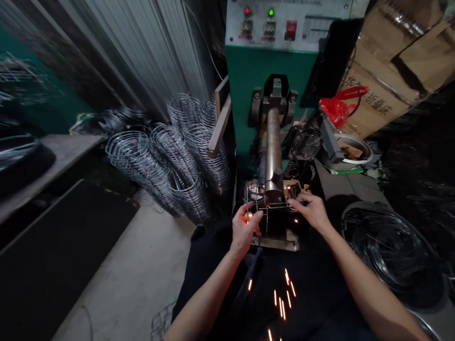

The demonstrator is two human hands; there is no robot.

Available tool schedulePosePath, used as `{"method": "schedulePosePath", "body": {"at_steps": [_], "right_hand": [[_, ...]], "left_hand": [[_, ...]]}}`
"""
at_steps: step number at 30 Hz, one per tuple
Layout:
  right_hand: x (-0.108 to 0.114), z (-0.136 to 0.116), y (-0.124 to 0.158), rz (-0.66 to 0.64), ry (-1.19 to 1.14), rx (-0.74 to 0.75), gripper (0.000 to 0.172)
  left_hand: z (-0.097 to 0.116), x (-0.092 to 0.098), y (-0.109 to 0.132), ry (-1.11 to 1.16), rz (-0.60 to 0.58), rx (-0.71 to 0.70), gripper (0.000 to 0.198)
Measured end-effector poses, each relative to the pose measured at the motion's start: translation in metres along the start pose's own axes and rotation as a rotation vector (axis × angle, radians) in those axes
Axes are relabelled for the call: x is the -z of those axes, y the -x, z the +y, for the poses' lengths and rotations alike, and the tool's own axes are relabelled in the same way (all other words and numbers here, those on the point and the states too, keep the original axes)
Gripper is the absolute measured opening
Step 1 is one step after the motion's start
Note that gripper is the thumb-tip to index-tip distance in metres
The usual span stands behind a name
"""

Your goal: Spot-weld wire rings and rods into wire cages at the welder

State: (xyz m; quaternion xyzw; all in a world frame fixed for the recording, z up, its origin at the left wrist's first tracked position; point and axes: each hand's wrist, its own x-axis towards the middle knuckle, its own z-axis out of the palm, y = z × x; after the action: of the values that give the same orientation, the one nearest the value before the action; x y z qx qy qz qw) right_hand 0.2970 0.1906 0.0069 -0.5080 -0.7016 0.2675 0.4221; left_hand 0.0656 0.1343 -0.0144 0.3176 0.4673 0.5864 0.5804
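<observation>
A green spot welding machine [245, 66] stands in front of me, its thick metal electrode arm [273, 147] reaching toward my lap. Just under the arm's tip, a thin wire frame [273, 207] stretches between my two hands. My left hand [245, 227] pinches its left side, thumb and fingers closed around the wire. At the other end, my right hand [310, 209] grips the wire between thumb and fingers. Orange sparks [282, 303] fly over my dark clothing, and a glow shows by my left fingers. The frame's full shape is partly hidden by my hands.
Stacks of round wire baskets [142, 166] lean left of the machine. At right are a metal bowl [350, 154], a red plastic bag [339, 111], a cardboard box [384, 80] and a tub of wire rings [387, 246]. A dark board [67, 255] lies at lower left.
</observation>
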Motion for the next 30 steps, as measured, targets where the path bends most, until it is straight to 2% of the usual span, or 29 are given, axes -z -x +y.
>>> {"method": "schedulePosePath", "body": {"at_steps": [4, 6, 9, 11, 14, 16, 17, 20, 24, 27, 30], "right_hand": [[0.000, -0.007, 0.002, 0.039, 0.044, 0.007, 0.047], [0.007, -0.007, 0.008, 0.070, 0.078, 0.015, 0.040], [0.039, 0.020, 0.029, 0.095, 0.224, -0.043, 0.029], [0.076, 0.052, 0.057, 0.097, 0.490, -0.282, 0.028], [0.133, 0.096, 0.118, 0.123, 0.835, -0.805, 0.026], [0.156, 0.120, 0.158, 0.156, 0.897, -0.994, 0.028], [0.163, 0.129, 0.174, 0.161, 0.903, -1.041, 0.028], [0.166, 0.151, 0.204, 0.144, 0.897, -1.090, 0.030], [0.162, 0.163, 0.212, 0.139, 0.852, -1.075, 0.031], [0.164, 0.158, 0.212, 0.180, 0.801, -1.047, 0.026], [0.166, 0.140, 0.210, 0.258, 0.713, -0.976, 0.018]], "left_hand": [[0.005, 0.001, 0.002, -0.033, 0.008, 0.021, 0.061], [0.010, 0.003, 0.005, -0.101, 0.034, 0.030, 0.061], [0.013, 0.004, 0.002, -0.156, 0.087, 0.021, 0.061], [0.011, 0.002, -0.003, -0.162, 0.110, 0.038, 0.061], [0.009, -0.003, -0.006, -0.190, 0.134, 0.075, 0.060], [0.009, -0.006, -0.003, -0.195, 0.169, 0.082, 0.058], [0.009, -0.008, -0.001, -0.189, 0.191, 0.078, 0.057], [0.010, -0.012, 0.002, -0.165, 0.225, 0.062, 0.055], [0.012, -0.016, 0.003, -0.158, 0.195, 0.041, 0.054], [0.014, -0.020, 0.005, -0.162, 0.193, 0.041, 0.053], [0.014, -0.018, 0.007, -0.193, 0.190, 0.030, 0.054]]}}
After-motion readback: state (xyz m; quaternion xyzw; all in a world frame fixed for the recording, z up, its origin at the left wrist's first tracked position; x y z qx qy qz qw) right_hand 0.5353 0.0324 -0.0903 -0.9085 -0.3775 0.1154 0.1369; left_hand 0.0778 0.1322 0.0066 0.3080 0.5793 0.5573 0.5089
